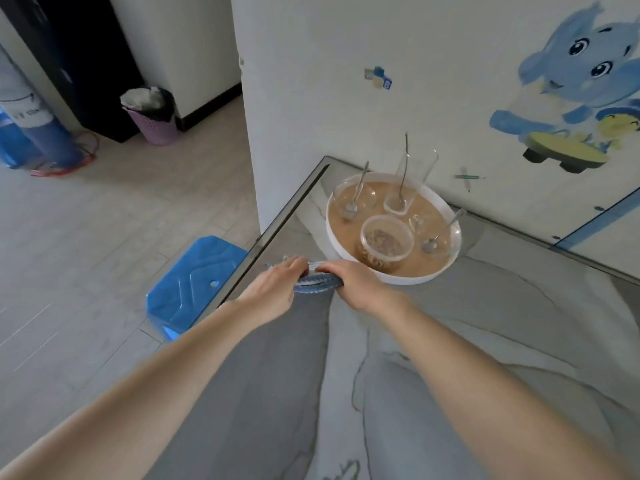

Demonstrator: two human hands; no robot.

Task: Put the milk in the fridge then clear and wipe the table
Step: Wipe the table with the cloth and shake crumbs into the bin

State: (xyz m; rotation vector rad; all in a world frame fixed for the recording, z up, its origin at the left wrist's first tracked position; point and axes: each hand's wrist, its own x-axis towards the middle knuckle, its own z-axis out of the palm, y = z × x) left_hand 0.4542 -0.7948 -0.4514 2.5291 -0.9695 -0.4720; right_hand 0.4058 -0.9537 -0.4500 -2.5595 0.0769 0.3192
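Note:
A blue and white cloth (317,283) lies bunched on the grey marble-patterned table (485,341) near its left edge. My left hand (277,284) and my right hand (353,282) both grip the cloth, one at each end. Just beyond them stands a round white tray (408,279) with a brown inside. On it are a clear tub of brownish food (387,241), a tall glass with a spoon (403,188), and two low glass bowls with spoons (353,199) (440,237). No milk or fridge is in view.
The table's far side meets a white wall with an elephant sticker (575,84). A blue plastic stool (197,289) stands on the floor by the table's left edge. Farther off are a purple waste bin (152,116), a dark cabinet (79,57) and blue water bottles (31,133).

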